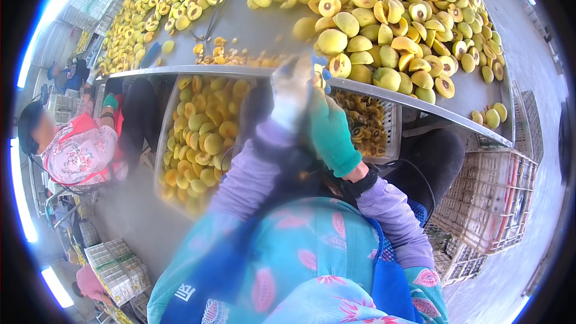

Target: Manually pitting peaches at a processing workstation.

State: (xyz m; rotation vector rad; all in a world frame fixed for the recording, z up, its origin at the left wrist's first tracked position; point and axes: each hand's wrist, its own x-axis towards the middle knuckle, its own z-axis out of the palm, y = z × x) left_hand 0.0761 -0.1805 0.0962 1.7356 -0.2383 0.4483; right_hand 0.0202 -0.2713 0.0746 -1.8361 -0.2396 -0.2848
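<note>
My left hand (292, 81), in a blurred whitish glove, is at the metal table's front edge. A small piece of cut yellow fruit (318, 76) shows between blue glove fingertips beside it, which seem to belong to this hand. Against it from the right presses my right hand (332, 130), in a green knit glove; its fingertips are hidden, so whether it holds anything cannot be told. Just beyond lies a large heap of halved yellow-green stone fruit (387, 31), some halves with brown pits. Small pits and scraps (243, 59) lie along the edge to the left.
Under the table edge stand a crate of fruit halves (198, 139) and a white crate of brownish pieces (391, 132). Stacked plastic crates (488, 198) stand at right. A co-worker (76, 148) sits at left by another fruit heap (171, 0). A dark cord (216, 9) crosses the table.
</note>
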